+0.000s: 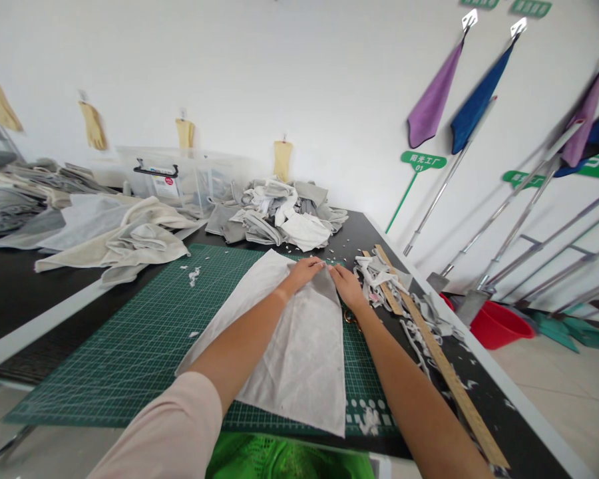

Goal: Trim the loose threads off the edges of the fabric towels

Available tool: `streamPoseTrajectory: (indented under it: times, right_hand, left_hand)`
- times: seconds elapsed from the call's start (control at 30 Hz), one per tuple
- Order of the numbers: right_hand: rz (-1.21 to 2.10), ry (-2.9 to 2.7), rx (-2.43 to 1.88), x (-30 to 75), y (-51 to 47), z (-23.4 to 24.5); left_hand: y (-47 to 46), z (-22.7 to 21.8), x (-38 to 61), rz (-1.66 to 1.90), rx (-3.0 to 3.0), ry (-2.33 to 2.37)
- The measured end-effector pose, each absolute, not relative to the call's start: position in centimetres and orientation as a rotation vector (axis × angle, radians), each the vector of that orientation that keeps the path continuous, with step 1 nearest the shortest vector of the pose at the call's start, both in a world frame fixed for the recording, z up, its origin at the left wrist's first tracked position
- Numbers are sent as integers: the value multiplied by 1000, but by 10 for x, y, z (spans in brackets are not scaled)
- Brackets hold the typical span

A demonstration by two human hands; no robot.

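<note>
A pale grey cloth sheet (299, 346) lies spread on a green cutting mat (144, 332). Both my hands rest at its far edge. My left hand (305, 271) lies palm down on the cloth with fingers closed over the edge. My right hand (348, 286) pinches the same edge, where a darker grey fold (324, 285) shows between the two hands. Scissor handles (350, 317) peek out under my right wrist.
A long wooden ruler (429, 352) and several cloth strips (379, 276) lie to the right. A heap of grey and white rags (279, 216) sits behind the mat, with folded cloths (124, 236) to the left. A red basin (499, 324) stands on the floor, a green basket (279, 459) below.
</note>
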State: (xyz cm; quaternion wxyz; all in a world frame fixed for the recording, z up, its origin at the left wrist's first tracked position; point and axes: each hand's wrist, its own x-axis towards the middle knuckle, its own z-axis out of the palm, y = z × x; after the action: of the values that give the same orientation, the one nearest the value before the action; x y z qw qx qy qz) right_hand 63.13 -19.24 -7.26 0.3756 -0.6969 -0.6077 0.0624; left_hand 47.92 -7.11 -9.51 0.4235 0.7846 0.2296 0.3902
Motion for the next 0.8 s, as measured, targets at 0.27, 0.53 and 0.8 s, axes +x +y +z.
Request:
streamPoseTrajectory:
  times: [0.27, 0.53, 0.8]
  right_hand:
    - [197, -1584, -1823, 628, -196, -70]
    - [168, -1623, -1775, 630, -195, -74]
    - [165, -1648, -1705, 634, -191, -82]
  left_hand:
    - [-73, -93, 478, 933, 1946, 549]
    - [-73, -94, 475, 863, 1893, 517]
    - [-75, -92, 473, 847, 1808, 487]
